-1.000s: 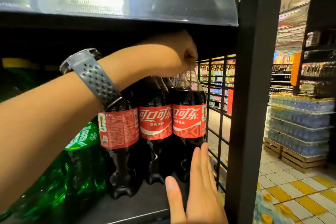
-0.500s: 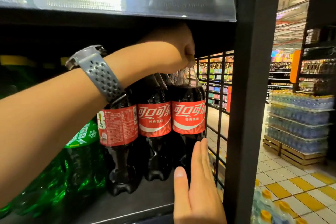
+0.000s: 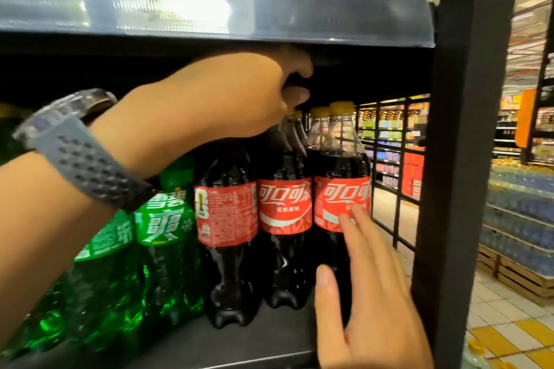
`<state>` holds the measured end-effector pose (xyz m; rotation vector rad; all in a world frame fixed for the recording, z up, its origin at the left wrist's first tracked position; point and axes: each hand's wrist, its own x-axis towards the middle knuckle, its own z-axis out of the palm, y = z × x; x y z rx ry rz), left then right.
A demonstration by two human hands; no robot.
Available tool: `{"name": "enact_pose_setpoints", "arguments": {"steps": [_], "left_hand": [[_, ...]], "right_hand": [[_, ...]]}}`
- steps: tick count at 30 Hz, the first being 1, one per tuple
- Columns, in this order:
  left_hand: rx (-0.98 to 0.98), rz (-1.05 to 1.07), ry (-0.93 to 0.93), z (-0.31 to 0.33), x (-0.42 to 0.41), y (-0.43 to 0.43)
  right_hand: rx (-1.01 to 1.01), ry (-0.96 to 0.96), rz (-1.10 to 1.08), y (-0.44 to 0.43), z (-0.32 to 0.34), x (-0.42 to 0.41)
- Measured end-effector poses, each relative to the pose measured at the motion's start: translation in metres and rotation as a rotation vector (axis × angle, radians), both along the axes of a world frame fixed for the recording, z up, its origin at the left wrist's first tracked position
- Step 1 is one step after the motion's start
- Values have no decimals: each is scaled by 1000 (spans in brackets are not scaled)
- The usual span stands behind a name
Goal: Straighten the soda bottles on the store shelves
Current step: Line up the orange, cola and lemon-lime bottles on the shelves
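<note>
Your left hand (image 3: 239, 93) has let go of the rightmost cola bottle (image 3: 341, 189) since half a second ago: it no longer covers that yellow cap, which now stands bare just right of and below your curled fingertips. Your right hand (image 3: 368, 302) has slid up the same bottle, from its lower body to its red label.

Your left fingers (image 3: 295, 96) are bent in a loose curl up under the edge of the upper shelf (image 3: 209, 9). They hang over the neck of the middle cola bottle (image 3: 284, 207), whose cap peeks out right beneath them; whether they touch it you cannot tell, as the spot is dark and partly hidden by your knuckles. Nothing is clearly clamped in them.

Your right fingers (image 3: 356, 213) are spread and flat, tips resting on the lower right of the rightmost bottle's label, thumb lying against its dark lower body. It is an open press, not a grasp.

Left of your right thumb stand the middle bottle, its label facing you, and then a third cola bottle (image 3: 226, 213) with its back label turned outward. All three stand upright on the dark shelf board (image 3: 239, 347). Further left, under your left wrist and its grey watch strap (image 3: 90, 168), sit the green soda bottles (image 3: 165, 234). The black shelf post (image 3: 467, 159) rises just right of your right hand.
</note>
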<state>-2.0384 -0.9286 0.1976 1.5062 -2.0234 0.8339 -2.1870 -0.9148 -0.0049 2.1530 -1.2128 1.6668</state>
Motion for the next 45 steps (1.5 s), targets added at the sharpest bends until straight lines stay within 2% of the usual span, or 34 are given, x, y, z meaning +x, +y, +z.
{"name": "enact_pose_setpoints", "arguments": {"steps": [5, 9, 13, 17, 21, 26, 31, 34, 37, 41, 45], "left_hand": [[-47, 93, 52, -5, 46, 18], [64, 55, 123, -5, 62, 14], [152, -8, 115, 1, 68, 11], [218, -105, 228, 3, 76, 7], [268, -186, 335, 3, 81, 4], [173, -157, 300, -1, 80, 3], [148, -113, 195, 1, 91, 4], [226, -35, 84, 7, 117, 10], [323, -26, 122, 11, 135, 12], [295, -49, 260, 9, 145, 6], [277, -112, 300, 2, 146, 6]], "right_hand": [[12, 67, 205, -4, 58, 15], [-48, 157, 188, -16, 98, 46], [85, 252, 135, -33, 133, 65], [257, 342, 280, -43, 162, 71], [306, 408, 259, -53, 173, 74], [257, 429, 135, -52, 178, 80], [257, 438, 101, -51, 178, 83], [256, 385, 241, -51, 179, 75], [307, 415, 324, -46, 185, 73], [243, 480, 265, -44, 188, 78], [213, 526, 151, -43, 190, 83]]}}
